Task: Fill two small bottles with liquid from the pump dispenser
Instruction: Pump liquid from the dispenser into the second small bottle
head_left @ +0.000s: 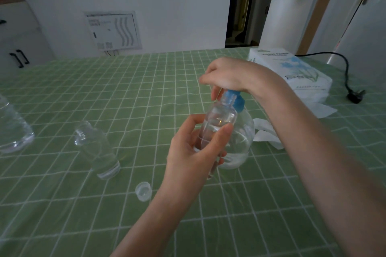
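My left hand [194, 150] grips a small clear bottle [221, 117] and holds its open mouth up under the blue pump head of the dispenser [240, 142], a clear round bottle with liquid in the bottom. My right hand [227, 75] rests on top of the blue pump, fingers curled over it. A second small clear bottle [96, 148] stands uncapped on the green checked tablecloth to the left. A small clear cap [143, 191] lies on the cloth in front of my left wrist.
A larger clear plastic bottle [12, 129] lies at the left edge. A tissue pack [292, 71] sits at the back right with loose tissues [267, 135] beside the dispenser. A black cable and plug [355, 96] lie at the far right.
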